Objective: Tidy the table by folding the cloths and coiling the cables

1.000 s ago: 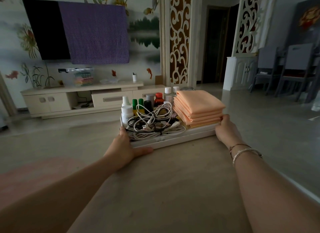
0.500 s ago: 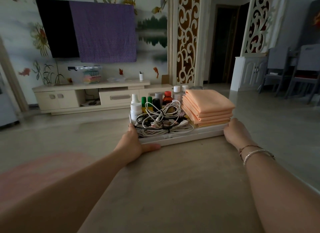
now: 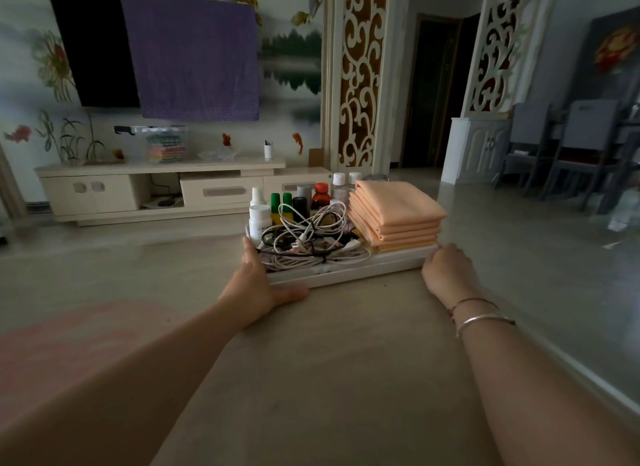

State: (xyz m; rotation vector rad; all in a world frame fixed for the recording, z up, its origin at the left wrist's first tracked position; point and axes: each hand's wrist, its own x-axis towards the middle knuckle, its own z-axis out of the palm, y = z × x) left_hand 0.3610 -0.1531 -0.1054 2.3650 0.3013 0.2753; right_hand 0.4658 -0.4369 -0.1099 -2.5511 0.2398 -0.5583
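Note:
A white tray (image 3: 349, 273) sits at the far end of the beige table (image 3: 329, 361). On its right half lies a neat stack of folded peach cloths (image 3: 394, 212). Its left half holds a heap of white and black cables (image 3: 311, 243). My left hand (image 3: 258, 289) grips the tray's left end, fingers along the side and thumb against the front edge. My right hand (image 3: 446, 271) holds the tray's right front corner, fingers curled at the rim.
Several small bottles (image 3: 294, 202) stand at the back of the tray. Beyond the table are a low TV cabinet (image 3: 138, 191), a TV half covered by a purple cloth (image 3: 194, 56), and chairs (image 3: 581, 146) at the right. The table's right edge runs diagonally.
Both hands have kept their hold on the tray. The view has shifted slightly to the left; the tray's place on the table looks unchanged.

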